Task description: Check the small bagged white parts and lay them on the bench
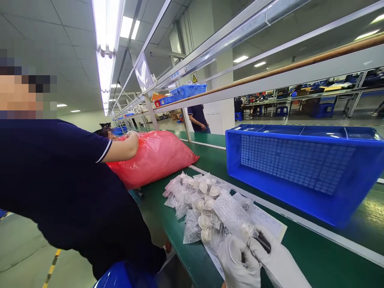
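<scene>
My left hand [239, 262] and my right hand [274, 256], both in white gloves, are close together at the lower right of the view. Their fingers are closed at the near end of a clear bubble-wrap bag [232, 212]. A small dark object [264, 241] shows at the fingers of my right hand; its kind is unclear. Just beyond my hands lies a heap of bubble-wrapped parts [198, 200] with round, whitish ends. Printed paper sheets [270, 222] stick out from under the heap.
A large blue crate [291, 200] lies on its side at the right of the green bench [186, 260]. At the left, a person in a dark shirt [60, 172] stands with an arm on a big red plastic bag [159, 154]. Blue baskets [187, 92] sit on the overhead shelf.
</scene>
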A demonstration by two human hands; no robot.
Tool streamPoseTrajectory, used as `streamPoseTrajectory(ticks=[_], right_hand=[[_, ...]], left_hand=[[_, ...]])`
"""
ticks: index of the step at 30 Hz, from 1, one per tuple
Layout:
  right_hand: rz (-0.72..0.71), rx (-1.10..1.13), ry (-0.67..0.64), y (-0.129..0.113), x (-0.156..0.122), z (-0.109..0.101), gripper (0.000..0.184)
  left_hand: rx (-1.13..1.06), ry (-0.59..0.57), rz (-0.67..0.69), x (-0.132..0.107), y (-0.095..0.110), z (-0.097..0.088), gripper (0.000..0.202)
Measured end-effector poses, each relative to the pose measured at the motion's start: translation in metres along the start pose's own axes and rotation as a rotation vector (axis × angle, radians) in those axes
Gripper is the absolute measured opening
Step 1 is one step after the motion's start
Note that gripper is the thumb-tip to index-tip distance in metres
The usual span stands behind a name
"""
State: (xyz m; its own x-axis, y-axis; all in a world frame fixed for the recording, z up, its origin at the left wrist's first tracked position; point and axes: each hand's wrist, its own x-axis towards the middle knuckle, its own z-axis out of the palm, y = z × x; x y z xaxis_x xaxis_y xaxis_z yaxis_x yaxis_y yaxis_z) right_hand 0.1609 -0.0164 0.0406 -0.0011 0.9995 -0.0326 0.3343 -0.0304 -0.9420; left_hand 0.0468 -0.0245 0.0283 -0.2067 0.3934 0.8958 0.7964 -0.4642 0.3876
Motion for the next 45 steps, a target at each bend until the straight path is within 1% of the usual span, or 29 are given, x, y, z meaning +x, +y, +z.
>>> streamPoseTrajectory(ticks=[2, 3, 5, 7, 9, 11, 13, 18, 20, 24, 28, 30, 32, 33, 35, 37, 39, 41, 43, 45], right_hand=[[-0.036, 0.041, -0.041, -0.005, 0.002, -0.003, 0.045], [-0.041, 0.054, -0.041, -0.007, 0.004, -0.006, 0.044], [-0.005, 0.052, -0.027, -0.007, 0.009, -0.011, 0.046], [0.042, 0.026, -0.007, -0.005, 0.012, -0.016, 0.051], [0.058, 0.013, 0.031, -0.005, 0.013, -0.020, 0.051], [0.052, 0.011, 0.054, -0.008, 0.011, -0.020, 0.047], [0.046, 0.013, 0.058, -0.015, 0.006, -0.018, 0.042], [-0.002, 0.083, 0.036, -0.029, -0.004, -0.012, 0.035], [0.009, 0.105, 0.029, -0.031, -0.005, -0.011, 0.033], [0.029, 0.149, -0.027, -0.034, -0.004, -0.014, 0.033], [-0.006, 0.176, -0.041, -0.037, -0.005, -0.016, 0.028], [-0.032, 0.168, -0.009, -0.037, -0.006, -0.014, 0.027], [-0.060, 0.149, 0.042, -0.034, -0.006, -0.012, 0.027], [-0.078, 0.149, 0.067, -0.032, -0.006, -0.011, 0.029], [-0.101, 0.161, 0.101, -0.028, -0.007, -0.009, 0.039], [-0.084, 0.160, 0.102, -0.025, -0.008, -0.008, 0.047], [-0.046, 0.140, 0.096, -0.024, -0.008, -0.009, 0.045], [-0.012, 0.116, 0.091, -0.024, -0.006, -0.010, 0.037], [0.002, 0.090, 0.114, -0.025, -0.003, -0.011, 0.029], [-0.005, 0.065, 0.136, -0.028, 0.001, -0.014, 0.025]], left_hand=[[0.003, 0.001, 0.062, 0.003, 0.000, -0.001, 0.025], [0.002, 0.003, 0.073, 0.005, 0.000, 0.000, 0.025], [-0.011, -0.013, 0.045, 0.008, -0.001, 0.002, 0.024], [-0.047, -0.085, 0.008, 0.012, -0.002, 0.004, 0.019], [-0.080, -0.168, 0.018, 0.016, -0.004, 0.004, 0.013], [-0.068, -0.215, 0.068, 0.020, -0.007, 0.003, 0.009], [-0.009, -0.232, 0.134, 0.026, -0.008, 0.000, 0.008], [0.078, -0.254, 0.229, 0.043, -0.005, -0.009, 0.019], [0.072, -0.282, 0.280, 0.049, -0.004, -0.011, 0.020], [0.008, -0.367, 0.366, 0.059, -0.007, -0.014, 0.018], [-0.034, -0.411, 0.377, 0.064, -0.010, -0.016, 0.019], [-0.047, -0.393, 0.348, 0.064, -0.009, -0.017, 0.022], [-0.042, -0.324, 0.332, 0.062, -0.006, -0.015, 0.025], [-0.036, -0.280, 0.335, 0.060, -0.005, -0.014, 0.026], [-0.027, -0.200, 0.358, 0.055, -0.002, -0.010, 0.027], [-0.019, -0.149, 0.384, 0.049, -0.002, -0.005, 0.027], [-0.011, -0.105, 0.388, 0.043, -0.002, 0.000, 0.028], [-0.019, -0.063, 0.390, 0.038, -0.004, 0.004, 0.029], [-0.050, -0.086, 0.372, 0.036, -0.007, 0.005, 0.030], [-0.091, -0.179, 0.346, 0.036, -0.012, 0.006, 0.028]])
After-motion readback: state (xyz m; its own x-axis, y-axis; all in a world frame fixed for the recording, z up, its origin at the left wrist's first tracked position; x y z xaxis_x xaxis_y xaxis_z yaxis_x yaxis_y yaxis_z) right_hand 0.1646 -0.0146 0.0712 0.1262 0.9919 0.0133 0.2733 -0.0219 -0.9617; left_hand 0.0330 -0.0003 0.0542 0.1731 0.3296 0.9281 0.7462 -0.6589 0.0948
